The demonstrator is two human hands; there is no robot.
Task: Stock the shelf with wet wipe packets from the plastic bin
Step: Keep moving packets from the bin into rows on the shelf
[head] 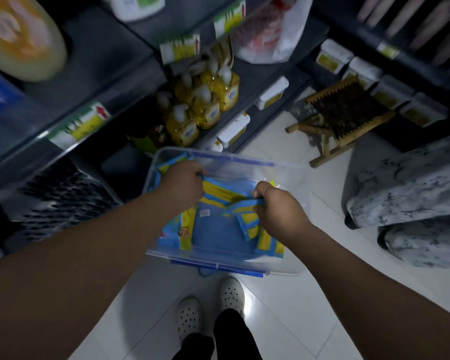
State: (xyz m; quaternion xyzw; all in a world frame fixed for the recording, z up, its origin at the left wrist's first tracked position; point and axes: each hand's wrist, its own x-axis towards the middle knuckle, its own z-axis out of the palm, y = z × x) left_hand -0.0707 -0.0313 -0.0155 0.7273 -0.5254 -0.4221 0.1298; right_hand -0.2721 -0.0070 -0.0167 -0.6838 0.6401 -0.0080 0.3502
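Note:
A clear plastic bin (283, 272) with blue clips sits on the white floor in front of my feet. Several blue-and-yellow wet wipe packets (213, 229) lie inside it. My left hand (183, 183) reaches into the bin's far left part and grips a packet there. My right hand (278, 209) is in the bin's right part, its fingers curled round the edge of another blue-and-yellow packet (244, 205). The dark shelf (94, 81) with price labels rises on the left.
Yellow soap bottles (203, 105) and white boxes (234, 129) stand on the low shelf beyond the bin. A small wooden stool (343, 118) sits on the floor at right, next to marbled grey packs (411, 193). My white clogs (231, 294) stand just behind the bin.

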